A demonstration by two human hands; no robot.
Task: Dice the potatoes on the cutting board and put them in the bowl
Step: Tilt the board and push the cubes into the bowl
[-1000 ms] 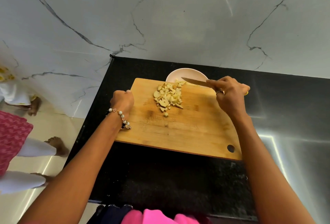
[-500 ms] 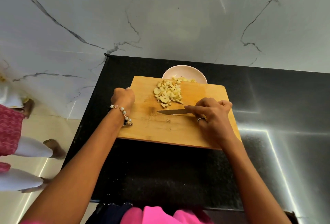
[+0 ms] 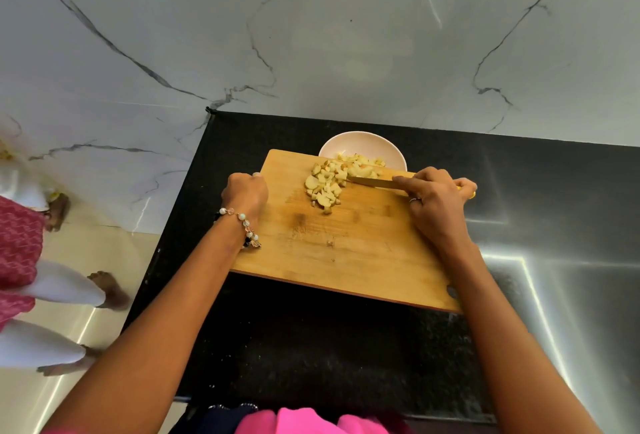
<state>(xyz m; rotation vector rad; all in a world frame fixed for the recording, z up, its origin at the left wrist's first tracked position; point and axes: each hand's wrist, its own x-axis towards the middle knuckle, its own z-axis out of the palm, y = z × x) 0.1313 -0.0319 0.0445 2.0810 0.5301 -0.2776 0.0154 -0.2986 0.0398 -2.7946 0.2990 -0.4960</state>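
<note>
We look down on a wooden cutting board (image 3: pixel 346 246) on a black countertop (image 3: pixel 311 347). Our left hand (image 3: pixel 244 193) grips the board's left edge, fingers curled over it, a beaded bracelet (image 3: pixel 242 222) on the wrist. Our right hand (image 3: pixel 436 198) grasps a knife (image 3: pixel 372 182) by its yellow handle, the blade lying flat against the diced potatoes (image 3: pixel 323 187), which sit heaped at the board's far edge. A pale bowl (image 3: pixel 363 144) sits just beyond that far edge, partly tucked under it, with some pieces in view at its rim. Left of the board, beyond the counter, another person's legs (image 3: pixel 52 291) stand on the floor.
</note>
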